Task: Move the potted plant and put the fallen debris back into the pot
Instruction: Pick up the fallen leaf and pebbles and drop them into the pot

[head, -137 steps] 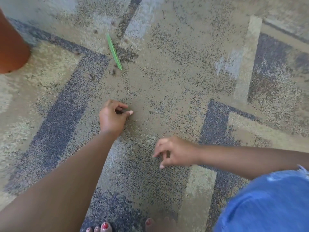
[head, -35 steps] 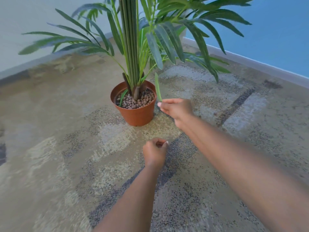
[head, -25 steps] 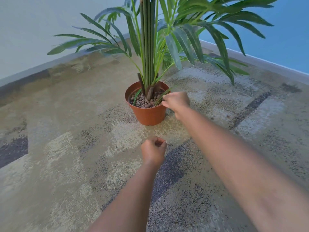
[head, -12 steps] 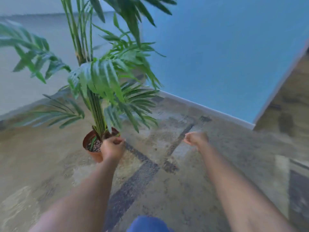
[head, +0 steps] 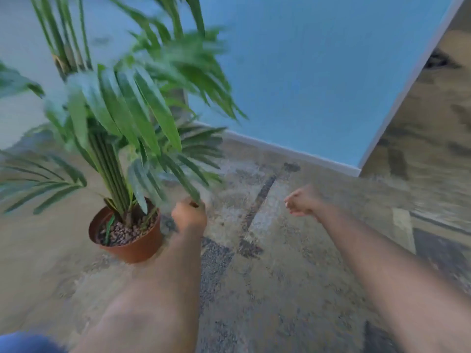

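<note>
The potted plant stands on the carpet at the left, in a terracotta pot (head: 137,248) filled with brown pebbles, its tall green fronds (head: 122,115) blurred. A loose green leaf (head: 109,229) lies inside the pot. My left hand (head: 190,216) is a closed fist just right of the pot's rim, under a frond tip. A small dark bit of debris (head: 195,205) shows at the top of the fist. My right hand (head: 302,202) hovers further right over the carpet, fingers curled in, with nothing visible in it.
Patterned beige and grey carpet (head: 267,276) covers the floor. A blue wall (head: 318,72) with a white skirting board runs behind, ending in a corner at the right. A pale wall stands behind the plant. Blue cloth shows at the bottom left edge.
My right hand dropped the green leaf into the pot and pulled away to the right. My left fist went up to the pot rim and now sits just right of it. The view swung.
</note>
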A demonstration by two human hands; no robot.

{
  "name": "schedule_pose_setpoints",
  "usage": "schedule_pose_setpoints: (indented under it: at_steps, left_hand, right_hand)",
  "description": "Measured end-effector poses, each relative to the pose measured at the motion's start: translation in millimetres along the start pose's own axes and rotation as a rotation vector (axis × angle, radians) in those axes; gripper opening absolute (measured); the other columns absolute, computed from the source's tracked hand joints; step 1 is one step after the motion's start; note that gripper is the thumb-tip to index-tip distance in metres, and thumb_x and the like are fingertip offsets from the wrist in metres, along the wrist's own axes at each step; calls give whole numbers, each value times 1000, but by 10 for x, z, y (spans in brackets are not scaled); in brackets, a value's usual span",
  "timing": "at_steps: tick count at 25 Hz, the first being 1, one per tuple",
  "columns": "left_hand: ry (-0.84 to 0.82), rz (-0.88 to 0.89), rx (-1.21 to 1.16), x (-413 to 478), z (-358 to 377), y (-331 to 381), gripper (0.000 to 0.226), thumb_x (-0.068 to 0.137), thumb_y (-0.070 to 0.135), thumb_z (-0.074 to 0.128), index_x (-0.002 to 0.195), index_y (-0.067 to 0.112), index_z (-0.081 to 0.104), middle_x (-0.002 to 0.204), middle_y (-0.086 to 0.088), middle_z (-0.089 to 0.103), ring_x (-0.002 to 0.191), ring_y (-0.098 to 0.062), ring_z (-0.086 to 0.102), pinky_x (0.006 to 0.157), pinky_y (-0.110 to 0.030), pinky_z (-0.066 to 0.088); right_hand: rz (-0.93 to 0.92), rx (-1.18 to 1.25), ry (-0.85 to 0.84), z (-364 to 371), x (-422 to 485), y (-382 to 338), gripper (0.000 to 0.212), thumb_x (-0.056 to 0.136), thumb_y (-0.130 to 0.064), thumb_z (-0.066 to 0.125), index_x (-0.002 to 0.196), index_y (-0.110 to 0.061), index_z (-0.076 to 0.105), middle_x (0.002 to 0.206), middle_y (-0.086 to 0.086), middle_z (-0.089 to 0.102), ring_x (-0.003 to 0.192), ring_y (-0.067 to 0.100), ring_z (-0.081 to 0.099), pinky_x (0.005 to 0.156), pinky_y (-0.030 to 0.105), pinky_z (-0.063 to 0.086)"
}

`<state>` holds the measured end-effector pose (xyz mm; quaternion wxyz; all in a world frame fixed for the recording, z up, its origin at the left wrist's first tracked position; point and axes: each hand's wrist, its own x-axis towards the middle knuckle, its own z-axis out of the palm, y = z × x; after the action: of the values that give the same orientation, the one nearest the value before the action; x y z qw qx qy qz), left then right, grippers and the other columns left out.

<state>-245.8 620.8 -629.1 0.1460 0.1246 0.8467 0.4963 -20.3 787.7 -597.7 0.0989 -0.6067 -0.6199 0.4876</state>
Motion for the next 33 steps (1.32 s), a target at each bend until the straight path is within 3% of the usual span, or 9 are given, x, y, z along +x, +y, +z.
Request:
schedule_pose_setpoints:
  at_steps: [4,7,11,13,17,21,28,31,33]
  left_hand:
    - [62,117,154,277,234,-992,13,86,10,67,95,10,76,96,-10,74,87,-27,67,83,-35,54]
    - [65,80,240,354,349,-1356,20,89,11,63,105,8,74,105,-13,72,98,-31,66,92,-39,52]
    - [-12,107,387,445,433,-1519,34,92,12,61,126,13,63,127,-13,64,114,-29,60,99,-40,48]
    - [-40,9,431,574,482,-1638,50,91,8,62,139,16,51,128,-11,62,105,-28,61,88,-38,51]
    - [-103,-20,408,932,586,-1769,58,94,10,59,147,19,38,113,-10,62,91,-20,55,78,-33,46]
    - [-123,-14,477,1275,770,-1773,50,94,11,60,141,24,51,123,-5,66,69,-10,56,63,-23,49]
    - [2,-69,229,1162,886,-1804,57,90,0,63,140,25,52,114,2,72,81,-10,63,65,-18,49]
    - [-59,-14,122,1066,927,-1706,45,86,-1,68,127,17,63,107,3,70,60,5,63,46,1,41]
    - [-154,-10,92,978,925,-1709,42,86,-1,67,122,19,65,96,10,67,54,9,64,41,-3,43]
  right_hand:
    - [16,-246,31,729,415,615,17,87,-8,66,102,-3,72,100,11,74,93,24,72,83,39,59]
    - [-59,-297,-96,1314,597,798,42,87,-12,67,129,-9,59,125,10,63,97,25,67,65,24,53]
    - [-295,-555,-119,1744,693,957,65,87,6,49,147,-13,35,149,16,40,135,32,41,110,43,40]
    - [-382,-707,16,1819,821,1035,69,87,9,46,150,-15,29,153,13,33,141,32,31,113,47,33]
    - [-522,-780,189,1960,1109,1128,47,93,0,47,140,-11,46,137,13,50,122,26,47,83,29,48]
    - [-495,-706,211,2103,1168,1264,35,101,-16,38,131,-7,53,132,9,51,109,20,53,79,26,45]
    - [-375,-391,271,1823,1484,1049,27,94,-4,52,116,-9,67,115,9,66,73,11,57,55,11,44]
    - [-355,-478,204,1732,1650,811,47,90,6,51,133,-12,55,133,10,56,93,17,63,86,29,56]
    - [-424,-633,150,1791,1708,719,52,86,9,51,135,-9,51,135,11,53,119,27,56,103,36,44]
